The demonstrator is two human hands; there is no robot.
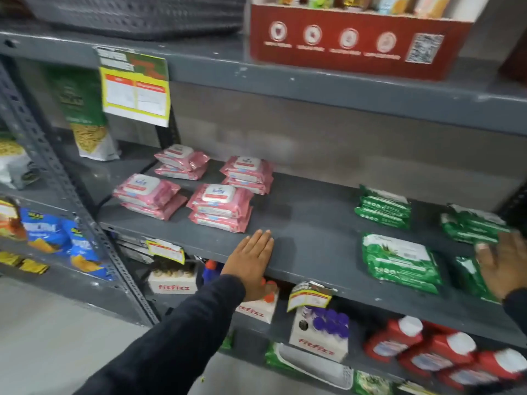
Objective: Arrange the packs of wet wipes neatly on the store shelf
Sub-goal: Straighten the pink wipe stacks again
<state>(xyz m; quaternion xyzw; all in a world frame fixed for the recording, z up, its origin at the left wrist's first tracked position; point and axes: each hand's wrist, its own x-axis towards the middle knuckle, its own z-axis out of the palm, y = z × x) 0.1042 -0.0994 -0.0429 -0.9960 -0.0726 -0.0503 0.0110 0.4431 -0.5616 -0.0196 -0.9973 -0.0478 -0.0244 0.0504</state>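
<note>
Pink wet wipe packs lie in several two-high stacks on the left of the grey shelf [308,232]: a front-left stack [149,195], a front-right stack [221,206], a back-left stack [182,162] and a back-right stack [248,173]. Green wet wipe packs sit on the right: a back stack [383,208], a front stack [400,262] and a far-right stack [470,226]. My left hand [252,260] rests flat and empty on the shelf's front edge, just right of the pink stacks. My right hand [502,263], fingers spread, hovers over a green pack [467,276] at the frame's right edge.
Above, a red display carton [350,41] and a dark plastic basket [137,15] stand on the upper shelf. Price tags [135,86] hang from shelf edges. Below are fitfizz boxes [319,334] and red bottles [445,352]. Snack bags [51,232] fill the left rack.
</note>
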